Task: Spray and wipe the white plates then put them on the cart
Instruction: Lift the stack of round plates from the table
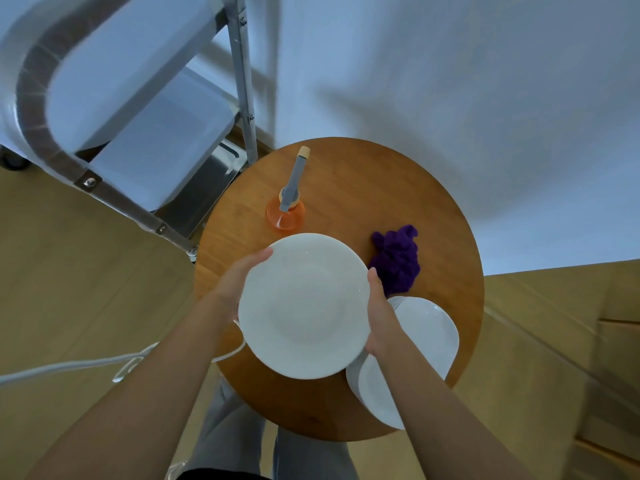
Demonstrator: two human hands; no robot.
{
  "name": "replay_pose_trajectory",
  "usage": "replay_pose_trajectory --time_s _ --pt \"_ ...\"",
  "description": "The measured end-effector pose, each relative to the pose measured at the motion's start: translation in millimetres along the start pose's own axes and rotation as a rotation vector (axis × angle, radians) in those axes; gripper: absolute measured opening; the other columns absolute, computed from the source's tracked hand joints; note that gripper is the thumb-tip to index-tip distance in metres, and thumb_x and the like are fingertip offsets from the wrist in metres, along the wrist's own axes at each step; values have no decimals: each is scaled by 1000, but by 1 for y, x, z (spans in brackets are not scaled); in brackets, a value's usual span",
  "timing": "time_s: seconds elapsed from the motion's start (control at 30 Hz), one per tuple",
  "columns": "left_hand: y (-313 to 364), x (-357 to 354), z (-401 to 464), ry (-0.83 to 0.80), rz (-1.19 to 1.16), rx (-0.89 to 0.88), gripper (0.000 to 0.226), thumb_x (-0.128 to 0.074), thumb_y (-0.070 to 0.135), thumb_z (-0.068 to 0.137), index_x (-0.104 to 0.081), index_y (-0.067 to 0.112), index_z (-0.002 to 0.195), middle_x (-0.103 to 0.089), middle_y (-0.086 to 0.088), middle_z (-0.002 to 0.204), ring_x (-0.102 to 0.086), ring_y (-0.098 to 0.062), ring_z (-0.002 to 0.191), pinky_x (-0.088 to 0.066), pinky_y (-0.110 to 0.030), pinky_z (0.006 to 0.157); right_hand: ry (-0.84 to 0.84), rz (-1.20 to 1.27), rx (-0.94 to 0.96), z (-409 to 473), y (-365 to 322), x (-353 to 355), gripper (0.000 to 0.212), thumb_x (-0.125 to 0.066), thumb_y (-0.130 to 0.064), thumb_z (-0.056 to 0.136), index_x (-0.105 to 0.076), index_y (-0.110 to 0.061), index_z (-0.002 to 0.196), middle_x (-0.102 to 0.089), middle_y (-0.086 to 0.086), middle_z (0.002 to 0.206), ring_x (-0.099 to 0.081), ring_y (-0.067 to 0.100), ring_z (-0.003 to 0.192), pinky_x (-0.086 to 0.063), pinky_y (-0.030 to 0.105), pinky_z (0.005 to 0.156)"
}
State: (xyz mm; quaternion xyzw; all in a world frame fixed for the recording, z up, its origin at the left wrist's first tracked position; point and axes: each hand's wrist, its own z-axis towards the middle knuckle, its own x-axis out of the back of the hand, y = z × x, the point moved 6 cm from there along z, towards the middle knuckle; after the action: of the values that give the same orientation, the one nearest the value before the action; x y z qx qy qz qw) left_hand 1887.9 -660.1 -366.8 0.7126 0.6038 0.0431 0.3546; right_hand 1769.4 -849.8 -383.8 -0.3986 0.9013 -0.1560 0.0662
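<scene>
Item: plate (304,306), white, round, wide flat rim and shallow well. Held level above the near half of the table (346,174), face up, between both hands.

Left hand (239,282): at the plate's left edge, thumb lying along the rim's top, fingers hidden underneath; it grips the rim.

Right hand (379,317): at the plate's right edge, thumb on the rim, fingers hidden beneath; it likewise grips the rim.

Handling, by judgement: rigid, glazed, probably ceramic, so smooth and apt to slip once wet with spray; moderate weight for one hand; breakable if dropped or knocked on the table's edge. Best hold is opposite rim points, thumb above and fingers below, as now. For wiping, one hand under the well would steady it.

Stack (426,327): more white plates on the table's near right part, partly behind the right forearm. Count cannot be told.

Bottle (285,216): orange, grey sprayer, upright on the table's far left part, beyond the held plate.

Cloth (396,261): purple, crumpled, on the table's right part, beyond the stack.

Cart (145,109): metal frame, pale trays, standing just left of and beyond the table.
</scene>
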Motion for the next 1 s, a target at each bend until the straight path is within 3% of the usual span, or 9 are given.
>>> replay_pose_trajectory --time_s 0.17,0.27,0.4,0.5,0.57,0.63,0.7,0.8,1.0 --pt "2 19 -15 43 -86 -67 50 -43 56 91 -59 21 122 -71 -6 107 -70 -31 94 -57 -39 69 45 86 41 -11 27 -10 51 -40 -73 82 -57 -35 111 -71 -5 102 -65 17 98 -54 37 84" --pt "-16 26 -29 88 -169 -109 59 -40 54 90 -51 15 133 -64 -13 121 -62 -37 109 -52 -48 84 58 116 71 -19 41 -15 50 -34 -73 84 -59 -36 107 -68 -5 104 -64 17 96 -55 32 70" --pt "-38 32 -46 169 -232 -177 59 -34 55 91 -51 15 130 -63 -12 124 -59 -38 114 -46 -56 95 38 37 53 -26 41 -16 55 -37 -77 80 -56 -36 111 -64 -1 115 -57 23 109 -46 44 98" --pt "-43 27 -58 225 -222 -215 45 -36 59 88 -66 34 111 -70 1 113 -67 -26 104 -57 -40 76 128 -230 150 -25 -6 -11 45 -40 -73 82 -50 -33 98 -59 0 121 -54 23 114 -38 43 106" --pt "-46 22 -60 233 -222 -222 41 -37 58 88 -68 38 107 -71 2 110 -68 -25 102 -58 -36 72 117 -443 303 -25 -43 -20 36 -39 -62 90 -49 -28 98 -61 0 105 -58 18 97 -40 35 99" --pt "-46 17 -61 251 -257 -219 44 -39 53 90 -59 30 122 -69 -3 115 -65 -31 107 -56 -48 82 31 -526 341 -25 -56 -35 33 -43 -57 92 -44 -25 82 -48 -17 76 -48 0 68 -38 24 82" --pt "-45 15 -61 286 -282 -205 55 -41 54 89 -50 24 134 -64 -6 123 -60 -34 114 -48 -56 94 -73 -535 293 -24 -53 -44 31 -48 -57 90 -47 -29 76 -46 -25 74 -47 -6 64 -40 18 70" --pt "-47 14 -58 328 -310 -181 63 -43 57 86 -47 22 138 -61 -8 128 -59 -32 116 -45 -56 99 -148 -459 220 -20 -46 -48 24 -53 -60 85 -47 -37 86 -54 -18 92 -54 0 80 -45 25 78" --pt "-49 17 -52 375 -346 -141 52 -47 52 92 -51 21 134 -63 -8 123 -62 -29 109 -53 -45 86 -252 -247 41 -9 -34 -41 71 -51 -65 82 -39 -21 137 -57 1 130 -57 23 116 -42 41 103"
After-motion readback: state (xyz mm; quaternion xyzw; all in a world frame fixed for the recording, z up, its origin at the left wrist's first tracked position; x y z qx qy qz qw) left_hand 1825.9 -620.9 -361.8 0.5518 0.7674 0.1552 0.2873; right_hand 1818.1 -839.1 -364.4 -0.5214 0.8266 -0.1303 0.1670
